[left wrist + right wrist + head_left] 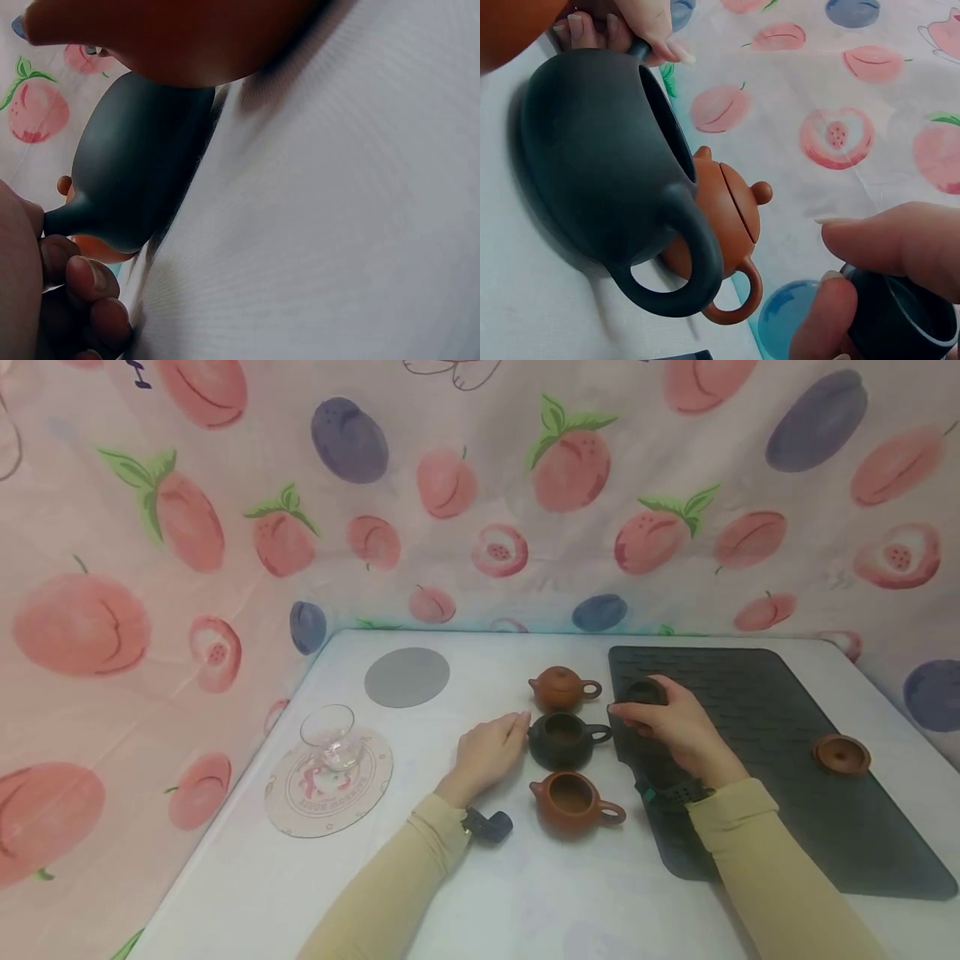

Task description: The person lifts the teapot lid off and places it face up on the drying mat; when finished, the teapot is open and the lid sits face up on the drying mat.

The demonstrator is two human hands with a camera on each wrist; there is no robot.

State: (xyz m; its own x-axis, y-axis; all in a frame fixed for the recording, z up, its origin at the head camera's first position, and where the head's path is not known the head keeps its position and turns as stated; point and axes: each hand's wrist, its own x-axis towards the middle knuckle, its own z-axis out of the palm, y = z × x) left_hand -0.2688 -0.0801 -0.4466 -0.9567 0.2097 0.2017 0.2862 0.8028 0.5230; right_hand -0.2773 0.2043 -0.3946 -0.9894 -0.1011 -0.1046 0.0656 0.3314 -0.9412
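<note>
Fingertips of the left hand rest against the spout side of the dark teapot, which stands lidless on the white tabletop between a lidded brown teapot behind it and an open brown teapot in front. The right hand pinches the dark lid just above the black mat. A brown lid lies on the mat, well apart.

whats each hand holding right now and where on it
The right hand pinches the dark lid by its rim, thumb and fingers on opposite sides. The left hand holds nothing whole; its fingertips touch the dark teapot at the spout.
</note>
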